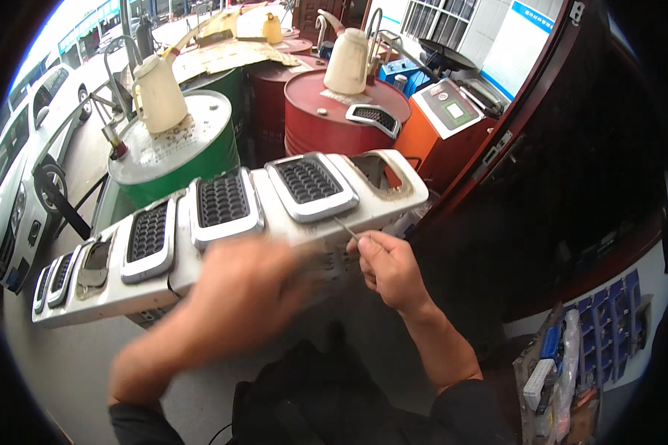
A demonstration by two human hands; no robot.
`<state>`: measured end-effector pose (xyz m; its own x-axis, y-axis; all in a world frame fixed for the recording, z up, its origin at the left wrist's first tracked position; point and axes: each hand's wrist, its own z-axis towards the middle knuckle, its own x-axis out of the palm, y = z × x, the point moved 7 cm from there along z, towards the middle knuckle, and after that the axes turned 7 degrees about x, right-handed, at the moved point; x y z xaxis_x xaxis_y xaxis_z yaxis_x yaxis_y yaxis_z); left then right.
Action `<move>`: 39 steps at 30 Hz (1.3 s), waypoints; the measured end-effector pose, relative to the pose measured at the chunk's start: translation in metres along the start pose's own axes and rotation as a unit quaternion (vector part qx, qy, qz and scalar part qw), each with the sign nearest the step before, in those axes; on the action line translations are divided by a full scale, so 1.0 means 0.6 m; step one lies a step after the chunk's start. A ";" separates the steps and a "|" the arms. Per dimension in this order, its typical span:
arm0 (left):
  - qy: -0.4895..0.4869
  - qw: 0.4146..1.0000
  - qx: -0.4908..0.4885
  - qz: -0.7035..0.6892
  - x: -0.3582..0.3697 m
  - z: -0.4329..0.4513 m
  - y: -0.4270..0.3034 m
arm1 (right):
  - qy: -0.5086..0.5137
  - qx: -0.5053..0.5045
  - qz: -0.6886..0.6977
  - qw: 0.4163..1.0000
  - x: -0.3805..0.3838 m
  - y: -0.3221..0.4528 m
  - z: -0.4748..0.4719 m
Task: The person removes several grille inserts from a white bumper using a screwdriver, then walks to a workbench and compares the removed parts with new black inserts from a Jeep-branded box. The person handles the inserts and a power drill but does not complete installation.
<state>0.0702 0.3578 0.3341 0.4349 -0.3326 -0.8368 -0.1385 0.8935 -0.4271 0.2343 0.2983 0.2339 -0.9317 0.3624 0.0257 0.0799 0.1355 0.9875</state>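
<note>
A long white car grille panel (295, 236) lies across in front of me. Several chrome-framed black mesh inserts sit in it, among them one insert (312, 183) right of the middle and another (222, 206) to its left. Two bare openings show, a right-end opening (379, 173) and a left opening (94, 264). My right hand (389, 267) grips a thin metal rod (346, 228), its far tip at the lower edge of the right insert. My left hand (250, 300) is blurred above the panel's front edge, fingers curled; whether it holds anything is hidden.
Behind the panel stand a green drum (211, 161) and a red drum (306, 128), each bearing a plastic jug. A loose chrome grille insert (374, 118) rests on the red drum. An orange machine (437, 147) and a door frame (479, 172) are at right; parts bins (607, 328) lower right.
</note>
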 end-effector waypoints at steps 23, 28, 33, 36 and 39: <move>0.011 0.917 0.205 0.343 0.069 0.104 0.051 | -0.136 -0.217 -0.137 0.957 0.003 0.012 -0.013; 0.046 0.931 0.161 0.325 0.064 0.110 0.058 | -0.123 -0.200 -0.121 0.965 -0.002 0.012 -0.012; 0.095 0.941 0.119 0.302 0.061 0.114 0.073 | -0.158 -0.247 -0.283 0.913 0.010 0.046 -0.034; 0.125 0.951 0.090 0.268 0.050 0.116 0.081 | -0.147 -0.258 -0.284 0.912 0.020 0.051 -0.028; 0.135 0.967 0.067 0.205 0.041 0.117 0.075 | -0.171 -0.290 -0.233 0.912 0.026 0.030 -0.024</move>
<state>0.1370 0.4110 0.3186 0.1168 0.0066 -0.9931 -0.1251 0.9921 -0.0081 0.2161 0.2930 0.2544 -0.6427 0.6704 -0.3708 -0.5904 -0.1249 0.7974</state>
